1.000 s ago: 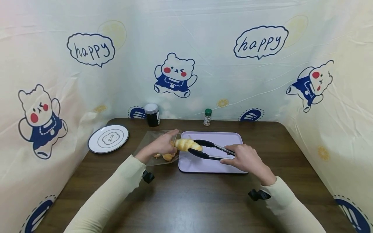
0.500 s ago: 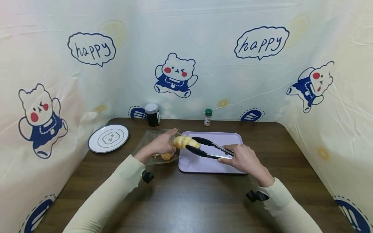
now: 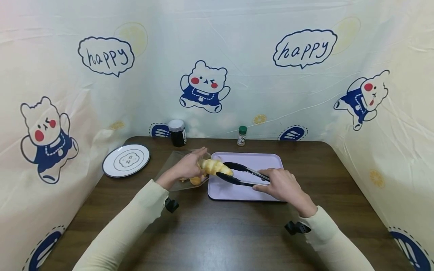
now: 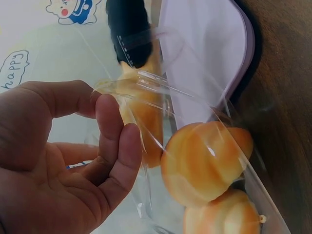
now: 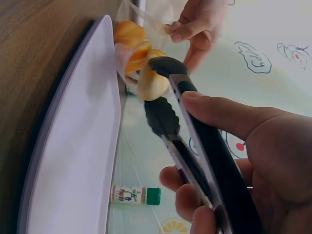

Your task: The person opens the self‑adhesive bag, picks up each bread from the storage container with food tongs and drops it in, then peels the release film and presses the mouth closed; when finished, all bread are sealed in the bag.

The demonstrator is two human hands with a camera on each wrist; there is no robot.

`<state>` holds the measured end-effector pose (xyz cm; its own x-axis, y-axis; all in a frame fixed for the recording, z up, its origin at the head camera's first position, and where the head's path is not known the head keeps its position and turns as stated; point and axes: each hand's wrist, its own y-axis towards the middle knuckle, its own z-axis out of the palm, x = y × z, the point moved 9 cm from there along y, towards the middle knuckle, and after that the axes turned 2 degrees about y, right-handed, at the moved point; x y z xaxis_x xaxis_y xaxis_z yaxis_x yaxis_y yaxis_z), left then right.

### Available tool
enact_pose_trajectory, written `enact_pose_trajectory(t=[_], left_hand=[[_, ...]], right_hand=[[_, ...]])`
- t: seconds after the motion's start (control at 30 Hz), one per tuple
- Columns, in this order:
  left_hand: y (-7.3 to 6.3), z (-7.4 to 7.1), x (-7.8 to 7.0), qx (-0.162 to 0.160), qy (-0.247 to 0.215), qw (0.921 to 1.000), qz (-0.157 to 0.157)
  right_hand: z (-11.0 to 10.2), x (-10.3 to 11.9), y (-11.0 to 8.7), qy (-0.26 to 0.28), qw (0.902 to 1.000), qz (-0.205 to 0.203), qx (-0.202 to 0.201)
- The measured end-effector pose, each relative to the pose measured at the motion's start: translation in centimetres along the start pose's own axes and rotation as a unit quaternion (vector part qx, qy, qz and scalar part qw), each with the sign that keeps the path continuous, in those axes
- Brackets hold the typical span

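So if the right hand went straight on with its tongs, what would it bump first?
The tongs in the right hand would probably meet the bread roll first: it lies between their tips. Just beyond are the clear bag and the left hand pinching it, though depth makes their order unclear.

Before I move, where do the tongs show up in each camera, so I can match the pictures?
Head: the tongs are right of and below centre, held in the right hand.
Left wrist: only one black tip, at the top edge, left of centre.
Right wrist: the tongs run from upper middle down to the bottom edge.
Shared landmark: the lilac tray, at top right of centre in left wrist, left side in right wrist.
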<state>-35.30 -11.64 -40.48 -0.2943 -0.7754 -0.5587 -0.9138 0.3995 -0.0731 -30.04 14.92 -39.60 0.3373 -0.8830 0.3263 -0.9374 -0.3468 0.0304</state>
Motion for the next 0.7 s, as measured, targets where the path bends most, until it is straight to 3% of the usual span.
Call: enact_pose_trajectory(t=[0.7], left_hand=[[0.0,-0.06,-0.65,-0.002,0.028,0.9996,0.006]], right_hand=[[-0.03,0.88,-0.07,0.009,0.9997,-0.012,-0.018]])
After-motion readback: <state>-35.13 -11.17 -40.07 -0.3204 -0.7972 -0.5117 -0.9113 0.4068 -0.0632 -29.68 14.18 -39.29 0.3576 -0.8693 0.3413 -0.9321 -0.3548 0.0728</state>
